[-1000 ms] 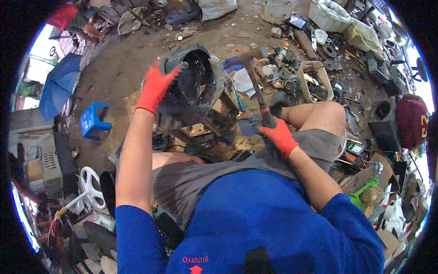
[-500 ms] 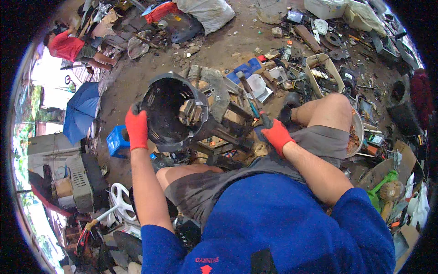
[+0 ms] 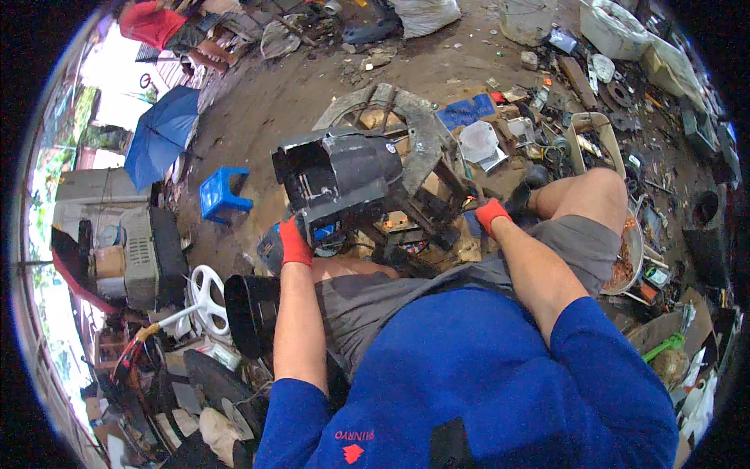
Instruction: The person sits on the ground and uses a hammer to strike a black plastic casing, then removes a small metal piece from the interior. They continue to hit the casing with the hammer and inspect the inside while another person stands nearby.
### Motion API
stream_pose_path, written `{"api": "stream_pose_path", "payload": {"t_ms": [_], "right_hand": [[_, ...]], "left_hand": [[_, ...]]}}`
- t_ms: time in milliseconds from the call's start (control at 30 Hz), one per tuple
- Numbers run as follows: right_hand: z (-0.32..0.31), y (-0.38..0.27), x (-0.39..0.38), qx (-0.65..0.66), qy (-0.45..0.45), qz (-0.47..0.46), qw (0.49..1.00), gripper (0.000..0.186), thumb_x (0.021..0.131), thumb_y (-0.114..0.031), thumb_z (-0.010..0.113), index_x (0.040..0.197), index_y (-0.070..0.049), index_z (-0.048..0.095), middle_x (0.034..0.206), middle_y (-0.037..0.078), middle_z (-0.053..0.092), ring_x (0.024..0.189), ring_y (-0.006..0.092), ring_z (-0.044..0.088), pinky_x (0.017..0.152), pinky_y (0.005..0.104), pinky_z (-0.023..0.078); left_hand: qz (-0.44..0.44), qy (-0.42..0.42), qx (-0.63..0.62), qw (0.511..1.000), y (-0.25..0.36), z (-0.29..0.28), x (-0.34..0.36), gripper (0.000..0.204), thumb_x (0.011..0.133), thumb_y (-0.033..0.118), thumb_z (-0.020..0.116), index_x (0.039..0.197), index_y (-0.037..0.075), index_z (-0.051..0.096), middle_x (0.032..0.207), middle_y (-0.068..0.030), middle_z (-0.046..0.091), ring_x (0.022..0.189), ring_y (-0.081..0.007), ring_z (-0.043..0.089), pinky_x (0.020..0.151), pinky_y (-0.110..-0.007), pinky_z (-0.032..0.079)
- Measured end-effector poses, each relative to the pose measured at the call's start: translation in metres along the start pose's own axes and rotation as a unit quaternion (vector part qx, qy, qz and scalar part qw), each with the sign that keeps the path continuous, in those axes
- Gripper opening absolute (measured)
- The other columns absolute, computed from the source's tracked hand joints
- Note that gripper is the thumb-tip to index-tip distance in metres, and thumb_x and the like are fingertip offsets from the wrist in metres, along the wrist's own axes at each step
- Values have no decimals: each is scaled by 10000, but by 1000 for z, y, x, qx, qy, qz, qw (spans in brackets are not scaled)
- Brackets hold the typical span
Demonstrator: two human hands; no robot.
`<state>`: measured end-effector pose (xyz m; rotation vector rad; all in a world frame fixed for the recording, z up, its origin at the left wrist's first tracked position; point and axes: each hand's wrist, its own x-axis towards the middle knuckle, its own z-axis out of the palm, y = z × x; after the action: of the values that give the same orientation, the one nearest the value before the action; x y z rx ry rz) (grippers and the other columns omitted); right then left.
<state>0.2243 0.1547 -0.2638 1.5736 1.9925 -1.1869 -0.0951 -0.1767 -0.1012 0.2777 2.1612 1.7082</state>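
My left hand [image 3: 295,241], in a red glove, is closed on the near left edge of a black plastic housing [image 3: 375,168]. The housing lies tilted on its side, its hollow opening facing left, over a heavy worn metal stand [image 3: 426,133] with a ring-like top. My right hand [image 3: 492,215], also red-gloved, is closed round the handle of a hammer [image 3: 478,195] at the right of the stand. Little of the hammer shows now; its head is hard to make out.
A blue plastic stool [image 3: 224,193] and a blue umbrella [image 3: 162,134] are at the left. Right of the stand lie a pale metal plate [image 3: 482,145], a cream bin [image 3: 598,141] and scrap. A basin [image 3: 629,254] sits beside my right knee. Someone in red [image 3: 152,25] is far left.
The black housing has turned from facing up toward me to lying on its side, leftward. My left hand has come nearer and right. The hammer has dropped from its raised pose.
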Motion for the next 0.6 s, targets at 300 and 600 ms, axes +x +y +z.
{"api": "stream_pose_path", "payload": {"t_ms": [300,600], "right_hand": [[-27,-97,-104,263,-11,-313,913,855,792,-442,675,1434,-45,273,1415,228,373,1326,339,361,1090,386,305],[-23,-151,-202,83,-3,-526,846,1185,602,-339,862,1485,-85,115,1507,238,119,1396,373,194,1129,418,246]], "left_hand": [[-47,73,-118,989,-13,7,-55,317,805,53,601,1119,23,569,920,-53,632,794,-153,611,689,-269,490],[211,236,326,891,16,24,-100,715,772,278,726,1347,35,376,1288,-191,497,1229,-329,450,1042,-422,327]]}}
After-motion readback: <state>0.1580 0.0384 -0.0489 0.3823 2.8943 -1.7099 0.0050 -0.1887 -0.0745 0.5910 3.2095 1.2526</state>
